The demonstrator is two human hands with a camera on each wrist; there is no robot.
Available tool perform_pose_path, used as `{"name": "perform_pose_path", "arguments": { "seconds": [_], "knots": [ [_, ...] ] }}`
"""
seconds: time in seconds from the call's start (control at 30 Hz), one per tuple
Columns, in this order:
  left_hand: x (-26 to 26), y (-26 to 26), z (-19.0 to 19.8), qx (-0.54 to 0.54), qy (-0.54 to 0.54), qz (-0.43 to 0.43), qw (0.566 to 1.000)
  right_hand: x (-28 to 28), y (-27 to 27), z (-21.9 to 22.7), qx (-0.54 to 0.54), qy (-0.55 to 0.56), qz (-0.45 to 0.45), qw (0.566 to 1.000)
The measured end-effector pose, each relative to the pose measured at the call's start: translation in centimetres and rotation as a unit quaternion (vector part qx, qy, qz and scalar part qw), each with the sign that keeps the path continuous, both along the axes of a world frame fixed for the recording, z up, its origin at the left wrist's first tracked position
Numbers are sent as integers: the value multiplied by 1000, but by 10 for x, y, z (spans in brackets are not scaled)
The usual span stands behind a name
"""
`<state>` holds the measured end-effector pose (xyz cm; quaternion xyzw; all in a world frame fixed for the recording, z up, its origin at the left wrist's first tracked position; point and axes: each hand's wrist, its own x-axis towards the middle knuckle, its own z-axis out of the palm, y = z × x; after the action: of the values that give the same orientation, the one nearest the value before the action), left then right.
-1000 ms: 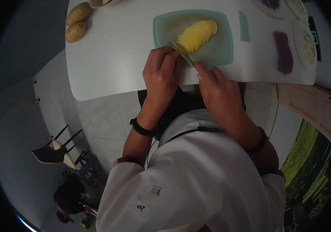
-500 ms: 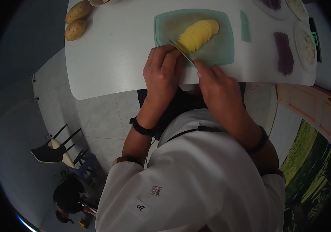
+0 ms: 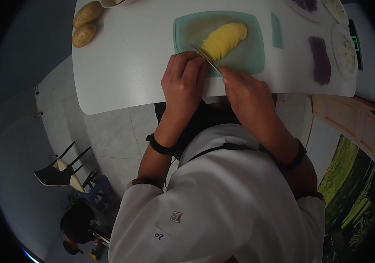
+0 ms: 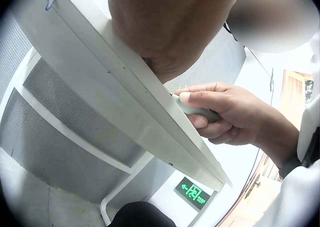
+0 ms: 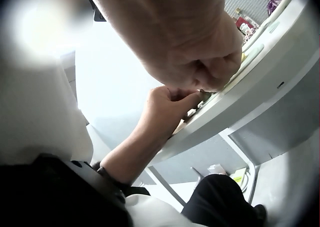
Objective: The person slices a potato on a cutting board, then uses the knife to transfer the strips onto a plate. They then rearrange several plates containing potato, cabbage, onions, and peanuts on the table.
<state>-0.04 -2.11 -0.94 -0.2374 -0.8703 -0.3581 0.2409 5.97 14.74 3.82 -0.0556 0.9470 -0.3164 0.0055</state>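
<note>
On a pale green cutting board (image 3: pixel 256 59) lies a row of overlapping yellow potato slices (image 3: pixel 225 39). The right hand (image 3: pixel 250 94) grips a knife (image 3: pixel 204 57), its blade slanting along the near left end of that row. In the left wrist view the right fingers wrap round the knife's light green handle (image 4: pixel 200 112), thumb along its top. Just left of the blade, the left hand (image 3: pixel 182 81) has bent fingers holding the near end of the potato against the board's front left corner. That end is mostly hidden beneath the fingers.
Two whole potatoes (image 3: pixel 84 36) sit at the table's left edge, near a bowl (image 3: pixel 116 3). Right of the board are a flat green piece (image 3: pixel 276 30), a purple strip (image 3: pixel 320 60) and white plates (image 3: pixel 344 55) with cut food. The table's front edge (image 3: pixel 130 105) runs beneath the wrists.
The blade now shows narrower, turned more edge-on, and the right hand has tilted slightly with it. The left hand and the slices stay in place.
</note>
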Motion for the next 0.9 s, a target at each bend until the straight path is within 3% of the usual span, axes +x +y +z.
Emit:
{"name": "perform_pose_path", "arguments": {
  "seconds": [0.17, 0.23, 0.33, 0.57, 0.77, 0.9],
  "knots": [
    [-1, 0, 2, -7, -4, 7, 1000, 2, -8, -5, 41, -24, -8, 999],
    [0, -1, 2, -12, -4, 6, 1000, 4, -9, -16, 25, 71, -20, 997],
    [1, -1, 4, -24, -8, 6, 1000, 7, -6, -14, -51, 34, -48, 997],
    [3, -1, 3, -16, -18, 15, 1000, 10, -5, -17, -46, 30, -53, 997],
    [2, 0, 4, -29, 41, -3, 999, 12, -4, -17, -56, 36, -47, 997],
    [4, 0, 8, -64, 31, -6, 997, 11, -3, -19, -21, 85, -35, 996]
  ]
}}
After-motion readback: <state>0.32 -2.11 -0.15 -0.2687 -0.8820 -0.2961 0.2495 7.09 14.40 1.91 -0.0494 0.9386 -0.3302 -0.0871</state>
